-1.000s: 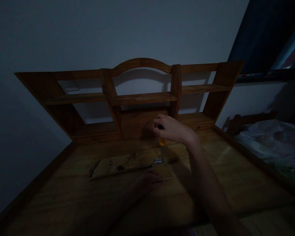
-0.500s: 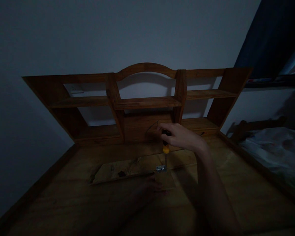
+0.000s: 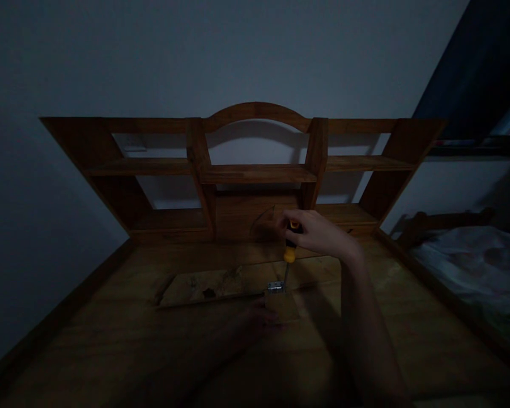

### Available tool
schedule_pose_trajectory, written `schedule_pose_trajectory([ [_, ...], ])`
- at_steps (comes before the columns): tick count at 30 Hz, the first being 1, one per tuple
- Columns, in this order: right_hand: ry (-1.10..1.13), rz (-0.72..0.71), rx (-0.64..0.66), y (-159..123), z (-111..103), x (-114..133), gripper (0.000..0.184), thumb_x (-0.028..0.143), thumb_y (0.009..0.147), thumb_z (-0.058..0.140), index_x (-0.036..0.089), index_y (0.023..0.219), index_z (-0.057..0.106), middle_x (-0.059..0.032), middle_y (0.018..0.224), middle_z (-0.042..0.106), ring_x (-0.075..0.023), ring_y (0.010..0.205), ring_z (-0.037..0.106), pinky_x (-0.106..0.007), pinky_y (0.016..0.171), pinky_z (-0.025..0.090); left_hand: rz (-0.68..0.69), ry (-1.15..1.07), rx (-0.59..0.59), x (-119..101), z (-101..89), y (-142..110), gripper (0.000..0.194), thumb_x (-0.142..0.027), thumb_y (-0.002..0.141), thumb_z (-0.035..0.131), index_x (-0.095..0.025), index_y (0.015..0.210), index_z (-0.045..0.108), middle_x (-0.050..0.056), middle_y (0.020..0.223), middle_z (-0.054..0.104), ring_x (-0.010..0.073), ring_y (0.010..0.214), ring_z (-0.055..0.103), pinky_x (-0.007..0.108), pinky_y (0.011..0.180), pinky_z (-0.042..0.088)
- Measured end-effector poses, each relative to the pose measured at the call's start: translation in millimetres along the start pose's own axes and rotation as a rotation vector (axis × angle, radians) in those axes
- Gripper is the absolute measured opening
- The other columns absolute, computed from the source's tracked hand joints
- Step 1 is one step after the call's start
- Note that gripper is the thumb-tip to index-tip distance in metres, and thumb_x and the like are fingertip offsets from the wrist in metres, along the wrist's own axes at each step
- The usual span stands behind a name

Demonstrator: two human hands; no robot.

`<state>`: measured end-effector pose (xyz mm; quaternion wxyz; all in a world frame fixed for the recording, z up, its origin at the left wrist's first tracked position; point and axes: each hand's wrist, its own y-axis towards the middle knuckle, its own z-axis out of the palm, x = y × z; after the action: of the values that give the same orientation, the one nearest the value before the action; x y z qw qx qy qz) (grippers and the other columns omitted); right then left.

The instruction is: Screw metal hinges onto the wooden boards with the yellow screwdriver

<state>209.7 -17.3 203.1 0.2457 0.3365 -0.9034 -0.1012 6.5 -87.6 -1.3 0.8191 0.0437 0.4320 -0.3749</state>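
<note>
My right hand grips a screwdriver by its yellow and black handle. The shaft points down, its tip at the right end of a small metal hinge. That hinge sits on the far edge of a small wooden block. In deep shadow, my left hand is closed on the block's left side, fingers at its edge. Behind the block lies a longer wooden board with a dark hole and a rough, broken left end.
A wooden desk top carries all this. At its back stands a shelf unit with an arched top, against a pale wall. A thin dark wire-like thing shows before it. Off to the right lies a whitish plastic sheet or bag.
My right hand's grip on the screwdriver has shifted, and more of the handle's top shows. The view has tipped slightly. The hinge and block stay together under the tip.
</note>
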Motion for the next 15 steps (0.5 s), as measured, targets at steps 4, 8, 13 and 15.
schedule_pose_trajectory([
  [4,-0.065,0.094,-0.034,1.8,3.8,-0.3,0.023,0.04,0.098,0.05,0.021,0.099,0.063,-0.0043,0.091,0.071,-0.0208,0.086,0.066,-0.03,0.076,0.044,0.009,-0.004,-0.006,3.1,-2.2,1.4,0.036,-0.011,0.076,0.069,-0.014,0.112,0.072,0.012,0.124,0.07,0.0307,0.123,0.062,0.044,0.106,0.046],
  [8,-0.089,0.18,-0.015,3.5,5.6,-2.1,0.022,0.039,0.095,0.052,0.021,0.105,0.059,-0.0074,0.101,0.07,-0.0237,0.091,0.065,-0.033,0.08,0.044,-0.008,-0.008,-0.007,1.4,-0.2,0.7,0.036,-0.01,0.075,0.07,-0.014,0.111,0.073,0.013,0.124,0.07,0.0287,0.116,0.065,0.039,0.101,0.049],
  [13,0.028,0.064,0.003,2.5,4.4,-6.0,0.021,0.024,0.092,0.05,0.02,0.112,0.056,-0.0075,0.118,0.066,-0.0215,0.109,0.061,-0.033,0.095,0.043,-0.007,0.004,-0.004,-1.5,4.4,-1.0,0.035,-0.01,0.075,0.07,-0.013,0.11,0.073,0.012,0.119,0.072,0.0266,0.111,0.067,0.037,0.098,0.048],
  [15,0.023,0.02,0.003,3.3,6.4,-4.6,0.018,0.026,0.094,0.05,0.021,0.11,0.057,-0.006,0.113,0.067,-0.0203,0.105,0.062,-0.032,0.091,0.043,-0.008,0.009,-0.015,-1.4,5.1,-0.9,0.035,-0.01,0.074,0.07,-0.013,0.109,0.073,0.012,0.115,0.073,0.026,0.108,0.067,0.037,0.097,0.048],
])
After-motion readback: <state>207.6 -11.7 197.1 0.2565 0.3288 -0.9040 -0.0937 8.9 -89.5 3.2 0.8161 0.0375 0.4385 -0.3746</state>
